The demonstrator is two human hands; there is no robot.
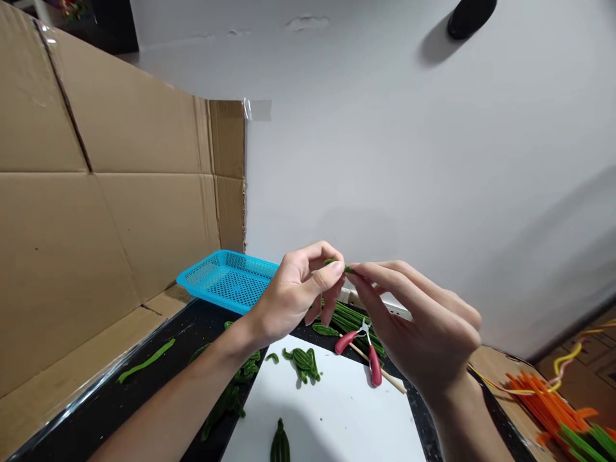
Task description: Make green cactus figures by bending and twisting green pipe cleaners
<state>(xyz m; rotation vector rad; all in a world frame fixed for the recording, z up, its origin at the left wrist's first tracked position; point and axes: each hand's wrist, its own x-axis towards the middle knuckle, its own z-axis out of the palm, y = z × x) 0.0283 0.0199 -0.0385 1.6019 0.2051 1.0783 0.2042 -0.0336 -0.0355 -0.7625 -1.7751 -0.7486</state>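
Both my hands are raised above the table and pinch one short green pipe-cleaner piece (pixel 337 264) between them. My left hand (pixel 293 292) grips its left end with thumb and forefinger. My right hand (pixel 423 327) pinches its right end with its fingertips. Below them lie red-handled pliers (pixel 366 350) on the white sheet (pixel 346 417), next to a thin wooden stick (pixel 385 378). Folded green pipe-cleaner shapes (pixel 303 362) lie on the sheet, and another (pixel 280 443) sits near its front edge.
A blue perforated plastic tray (pixel 221 279) stands at the back left. A cardboard wall (pixel 96 212) closes the left side. A bundle of green stems (pixel 351 321) lies behind the pliers. Orange and green pipe cleaners (pixel 553 404) are piled at the right. A loose green stem (pixel 144 362) lies on the dark tabletop.
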